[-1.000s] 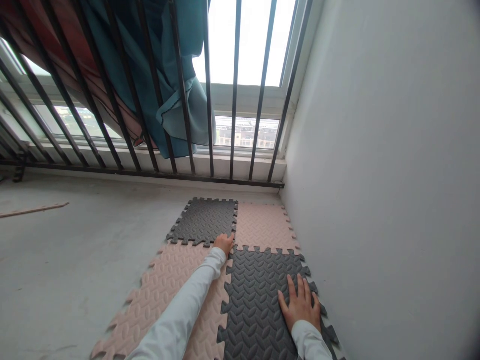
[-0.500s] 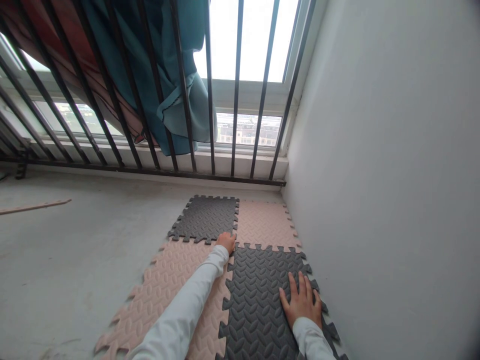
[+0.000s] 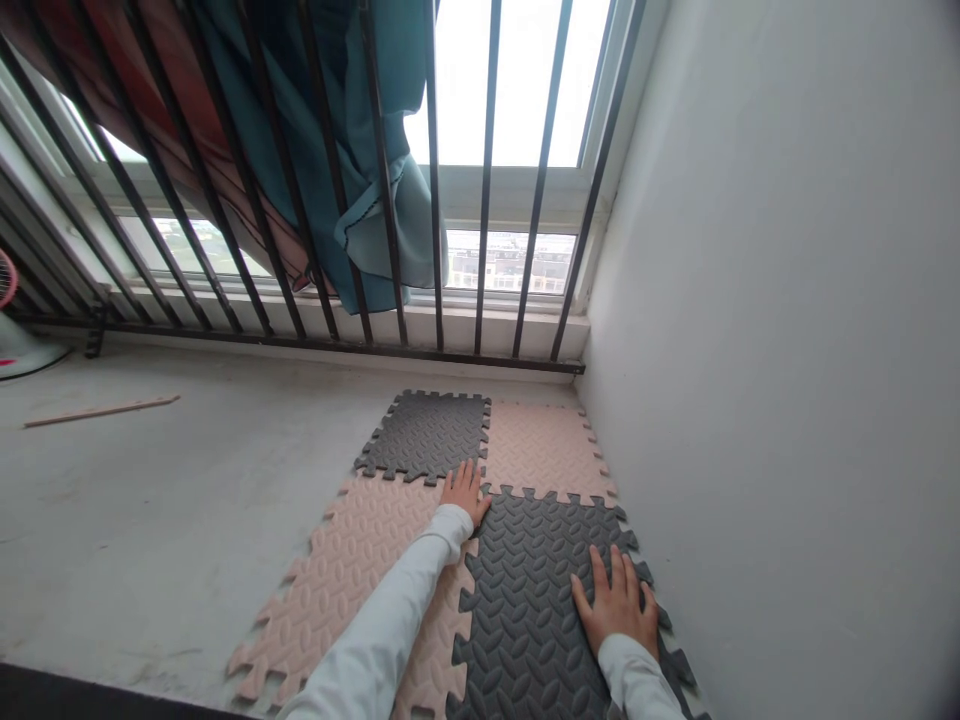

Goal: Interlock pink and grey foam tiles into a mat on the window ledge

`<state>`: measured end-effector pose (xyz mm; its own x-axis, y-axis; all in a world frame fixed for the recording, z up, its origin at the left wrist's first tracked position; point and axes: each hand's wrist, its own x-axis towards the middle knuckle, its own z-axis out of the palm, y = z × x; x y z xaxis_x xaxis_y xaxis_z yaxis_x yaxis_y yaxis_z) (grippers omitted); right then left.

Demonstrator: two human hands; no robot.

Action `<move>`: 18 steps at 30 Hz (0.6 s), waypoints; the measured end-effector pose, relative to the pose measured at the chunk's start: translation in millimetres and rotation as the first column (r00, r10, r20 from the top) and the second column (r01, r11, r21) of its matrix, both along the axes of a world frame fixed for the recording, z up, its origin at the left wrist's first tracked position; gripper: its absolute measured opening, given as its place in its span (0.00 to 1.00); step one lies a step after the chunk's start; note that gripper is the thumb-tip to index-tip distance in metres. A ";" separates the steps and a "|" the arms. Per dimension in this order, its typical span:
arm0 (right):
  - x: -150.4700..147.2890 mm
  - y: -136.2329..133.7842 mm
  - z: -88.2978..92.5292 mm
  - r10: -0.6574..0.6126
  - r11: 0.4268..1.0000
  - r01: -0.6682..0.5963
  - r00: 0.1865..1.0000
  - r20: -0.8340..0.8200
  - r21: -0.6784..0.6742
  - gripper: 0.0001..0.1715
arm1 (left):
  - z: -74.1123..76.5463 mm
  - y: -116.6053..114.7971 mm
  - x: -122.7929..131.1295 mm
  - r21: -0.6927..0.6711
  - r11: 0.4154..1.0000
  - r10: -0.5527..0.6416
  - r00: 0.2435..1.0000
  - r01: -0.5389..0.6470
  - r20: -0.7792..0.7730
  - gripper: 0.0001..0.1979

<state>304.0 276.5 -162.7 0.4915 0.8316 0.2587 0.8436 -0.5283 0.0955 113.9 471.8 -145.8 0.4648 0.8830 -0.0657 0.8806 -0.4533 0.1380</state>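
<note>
Interlocking foam mats lie on the concrete floor by the wall: a far grey mat (image 3: 426, 436), a far pink mat (image 3: 541, 450), a near pink mat (image 3: 352, 565) and a near grey mat (image 3: 529, 590). My left hand (image 3: 465, 488) lies flat with fingers spread where the four mats meet. On the near grey mat, close to the wall, my right hand (image 3: 618, 603) presses down, palm flat and fingers apart. Neither hand holds anything. Both arms wear white sleeves.
Black window bars (image 3: 435, 200) run along the far edge, with teal and red cloth (image 3: 330, 150) draped behind them. A white wall (image 3: 787, 350) borders the mats on the right. A thin wooden strip (image 3: 101, 409) lies on the floor at left, and part of a fan (image 3: 15, 330) shows at the far left.
My left hand has opened from a curled press into flat, spread fingers at the joint of the mats. The view has shifted slightly; my right hand stays flat on the grey mat.
</note>
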 end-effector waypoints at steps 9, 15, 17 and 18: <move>-5.2 0.5 11.5 -0.018 1.000 0.019 1.000 0.023 -0.022 0.33 | 3.7 1.1 -50.5 0.020 0.967 0.253 0.965 -0.252 -0.063 0.33; -2.3 0.5 5.9 0.000 1.000 0.000 1.000 0.001 0.009 0.33 | 10.8 2.0 -61.5 -0.008 0.991 0.130 0.987 -0.131 -0.093 0.35; 0.6 0.5 0.5 0.018 0.999 -0.018 1.000 -0.003 0.034 0.34 | 18.5 6.4 -62.8 -0.026 0.990 0.132 0.986 -0.136 -0.105 0.35; 2.2 0.7 -2.5 0.024 0.999 -0.024 1.000 -0.002 0.043 0.34 | 21.0 7.5 -64.5 -0.016 0.984 0.176 0.979 -0.178 -0.107 0.35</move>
